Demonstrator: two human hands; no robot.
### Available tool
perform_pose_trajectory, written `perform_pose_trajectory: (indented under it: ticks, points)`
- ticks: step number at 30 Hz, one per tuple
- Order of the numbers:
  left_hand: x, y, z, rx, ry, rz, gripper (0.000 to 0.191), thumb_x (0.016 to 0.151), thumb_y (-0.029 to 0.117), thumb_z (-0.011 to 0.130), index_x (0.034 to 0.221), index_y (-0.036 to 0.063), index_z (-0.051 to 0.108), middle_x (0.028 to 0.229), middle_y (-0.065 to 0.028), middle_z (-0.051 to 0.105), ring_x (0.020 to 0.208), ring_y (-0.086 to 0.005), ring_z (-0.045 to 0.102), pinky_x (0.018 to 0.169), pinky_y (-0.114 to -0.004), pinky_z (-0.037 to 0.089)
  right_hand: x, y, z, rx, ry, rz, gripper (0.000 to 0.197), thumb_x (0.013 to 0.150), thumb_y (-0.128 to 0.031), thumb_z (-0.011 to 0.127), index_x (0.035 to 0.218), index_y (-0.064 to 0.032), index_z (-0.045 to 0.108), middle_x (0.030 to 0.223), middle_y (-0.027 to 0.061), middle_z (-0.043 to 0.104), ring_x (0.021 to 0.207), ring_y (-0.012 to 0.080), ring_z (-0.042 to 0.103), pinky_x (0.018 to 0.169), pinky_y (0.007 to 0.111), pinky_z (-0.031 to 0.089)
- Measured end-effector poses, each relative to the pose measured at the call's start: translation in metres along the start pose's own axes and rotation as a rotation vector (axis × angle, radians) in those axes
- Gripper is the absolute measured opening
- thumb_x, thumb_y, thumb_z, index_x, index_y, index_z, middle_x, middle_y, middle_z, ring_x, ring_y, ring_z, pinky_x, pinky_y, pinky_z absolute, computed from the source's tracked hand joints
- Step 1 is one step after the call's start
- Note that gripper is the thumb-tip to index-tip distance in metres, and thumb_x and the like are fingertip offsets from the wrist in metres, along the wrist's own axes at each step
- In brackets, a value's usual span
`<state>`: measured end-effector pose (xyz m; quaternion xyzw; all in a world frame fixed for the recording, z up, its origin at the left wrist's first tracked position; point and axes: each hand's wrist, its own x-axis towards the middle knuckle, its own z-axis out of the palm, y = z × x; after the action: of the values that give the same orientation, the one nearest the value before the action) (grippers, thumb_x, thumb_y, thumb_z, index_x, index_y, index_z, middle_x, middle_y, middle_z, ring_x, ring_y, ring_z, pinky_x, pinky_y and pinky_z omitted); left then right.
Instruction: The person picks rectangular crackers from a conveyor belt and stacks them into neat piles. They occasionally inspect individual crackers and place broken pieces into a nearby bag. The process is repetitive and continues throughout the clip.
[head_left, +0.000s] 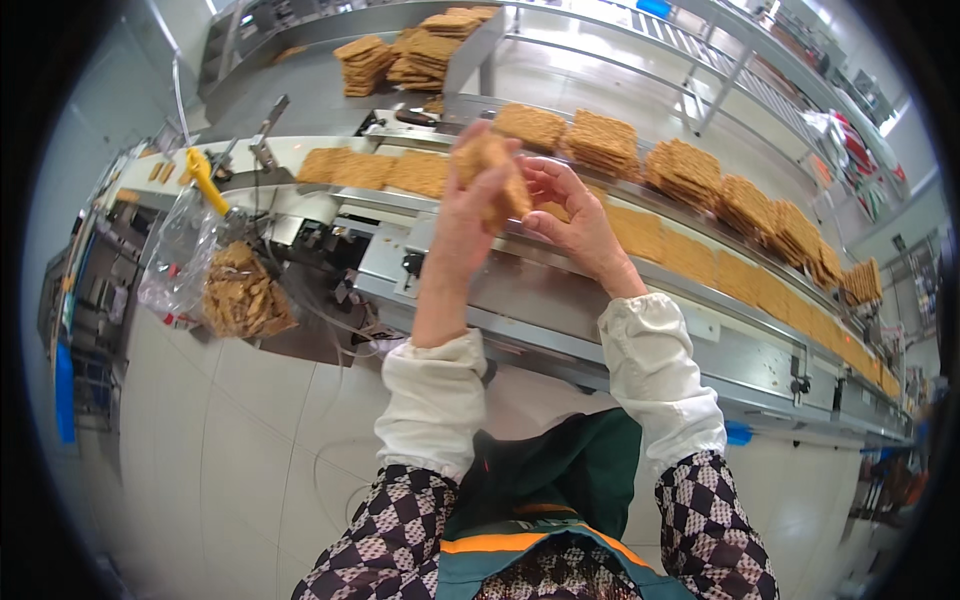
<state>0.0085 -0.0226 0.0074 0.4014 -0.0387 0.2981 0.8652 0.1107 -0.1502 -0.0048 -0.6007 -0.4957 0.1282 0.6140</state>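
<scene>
My left hand (472, 214) is raised over the conveyor and grips a few square golden-brown biscuits (514, 184), blurred and tilted on edge. Close by on their right, my right hand (574, 214) is cupped with thumb and fingers apart; its fingertips are at the biscuits' edge, and I cannot tell whether they touch. Beneath both hands runs a conveyor lane with a row of flat biscuits (352, 169), which continues on the right as more flat biscuits (686, 255). My hands hide part of this row.
Stacked biscuits (600, 142) line a metal ledge behind the lane. More stacks (431, 52) stand on a steel tray (262, 97) at the back left. A clear bag of broken biscuits (247, 292) hangs at left, below a yellow clip-like part (204, 180). The conveyor's steel front edge (555, 341) faces me.
</scene>
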Motion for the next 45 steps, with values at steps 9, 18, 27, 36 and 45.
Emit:
perform_pose_trajectory:
  ticks: [9, 18, 27, 36, 45]
  points:
    - [-0.003, 0.0, 0.006, -0.009, 0.041, 0.034, 0.061, 0.088, 0.005, 0.064, 0.14, 0.0164, 0.034, 0.122, -0.0081, 0.05, 0.107, -0.0133, 0.053, 0.091, -0.029, 0.048, 0.012, 0.001, 0.021, -0.031, -0.044, -0.035, 0.069, 0.076, -0.017, 0.081, 0.131, -0.0076, 0.041, 0.12, 0.0034, 0.054, 0.109, 0.0128, 0.052, 0.092, 0.028, 0.043]
    - [-0.004, 0.002, 0.016, 0.1, 0.039, 0.039, 0.059, 0.087, 0.012, 0.068, 0.138, 0.0141, 0.038, 0.122, -0.0087, 0.052, 0.109, -0.0157, 0.053, 0.093, -0.03, 0.047, 0.011, 0.001, 0.016, -0.145, 0.019, -0.208, 0.065, 0.068, -0.014, 0.082, 0.122, -0.0095, 0.047, 0.111, 0.0096, 0.06, 0.094, 0.0185, 0.059, 0.078, 0.033, 0.05]
    - [-0.001, -0.005, 0.005, 0.133, 0.0, 0.084, 0.053, 0.091, 0.014, 0.062, 0.138, 0.0119, 0.037, 0.123, -0.0126, 0.056, 0.111, -0.0195, 0.056, 0.094, -0.034, 0.049, 0.006, -0.005, 0.019, -0.231, 0.006, -0.216, 0.064, 0.071, -0.019, 0.081, 0.124, -0.008, 0.048, 0.119, 0.0094, 0.056, 0.097, 0.0228, 0.057, 0.085, 0.034, 0.047]
    - [-0.006, 0.017, -0.019, -0.022, 0.097, 0.092, 0.038, 0.096, 0.025, 0.054, 0.132, 0.0214, 0.042, 0.122, -0.0114, 0.053, 0.112, -0.0278, 0.055, 0.092, -0.059, 0.049, -0.039, -0.016, -0.079, -1.043, 0.541, 0.2, 0.036, 0.081, -0.021, 0.071, 0.113, -0.005, 0.063, 0.106, 0.0145, 0.066, 0.104, 0.0298, 0.06, 0.09, 0.039, 0.047]
    - [-0.003, 0.009, -0.013, -0.089, 0.133, 0.086, 0.038, 0.096, 0.025, 0.055, 0.131, 0.0211, 0.042, 0.117, -0.0108, 0.054, 0.108, -0.0254, 0.057, 0.087, -0.054, 0.054, -0.07, 0.01, -0.114, -1.103, 0.588, 0.196, 0.029, 0.081, -0.019, 0.066, 0.106, -0.0049, 0.065, 0.105, 0.0135, 0.065, 0.102, 0.0331, 0.06, 0.088, 0.04, 0.047]
